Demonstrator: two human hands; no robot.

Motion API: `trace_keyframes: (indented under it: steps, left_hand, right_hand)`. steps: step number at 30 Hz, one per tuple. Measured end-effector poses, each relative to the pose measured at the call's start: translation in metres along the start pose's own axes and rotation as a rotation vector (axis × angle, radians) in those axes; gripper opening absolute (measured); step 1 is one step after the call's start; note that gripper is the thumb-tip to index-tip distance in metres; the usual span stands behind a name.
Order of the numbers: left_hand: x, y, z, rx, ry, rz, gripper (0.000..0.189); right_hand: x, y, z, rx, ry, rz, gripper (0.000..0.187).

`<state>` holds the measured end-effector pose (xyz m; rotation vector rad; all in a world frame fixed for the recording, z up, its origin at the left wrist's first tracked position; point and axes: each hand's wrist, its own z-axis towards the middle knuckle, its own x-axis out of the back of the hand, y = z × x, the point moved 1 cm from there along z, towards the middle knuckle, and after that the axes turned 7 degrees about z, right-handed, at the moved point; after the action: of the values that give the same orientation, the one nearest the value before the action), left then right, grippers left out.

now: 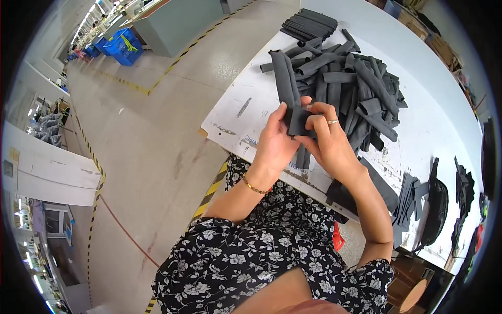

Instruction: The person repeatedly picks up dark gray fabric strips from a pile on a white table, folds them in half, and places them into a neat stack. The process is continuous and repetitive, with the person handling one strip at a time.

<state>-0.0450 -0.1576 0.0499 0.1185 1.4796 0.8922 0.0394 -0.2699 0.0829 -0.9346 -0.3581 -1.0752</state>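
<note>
My left hand [274, 139] and my right hand [329, 141] are close together over the near part of a white worktable. Between them is a dark grey fabric strip [299, 122], gripped by the fingers of both hands; the right fingers bend over its edge. Part of the strip is hidden by the fingers. Just beyond the left fingertips, a longer curled grey piece [284, 76] slants away; whether it joins the held strip I cannot tell. A narrow grey end [302, 157] shows below the hands. Past my right hand lies a loose heap of curled grey strips [333, 78].
A neat stack of flat dark strips [310, 24] lies at the worktable's [223, 106] far end. To the right are a flat dark sheet [378, 184], thin grey strips [407, 200] and a black pouch [434, 212]. Blue crates [124, 46] stand on the floor [157, 157].
</note>
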Motion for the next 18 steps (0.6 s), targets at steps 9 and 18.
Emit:
trace_keyframes:
  steps: [9, 18]
  left_hand:
    - [0.031, 0.016, 0.019, -0.076, 0.078, 0.362, 0.044]
    - [0.054, 0.004, 0.032, 0.076, 0.214, 0.114, 0.023]
  right_hand:
    - [0.049, -0.013, -0.016, -0.184, 0.156, -0.158, 0.027]
    - [0.037, -0.004, -0.038, -0.276, 0.114, -0.115, 0.032]
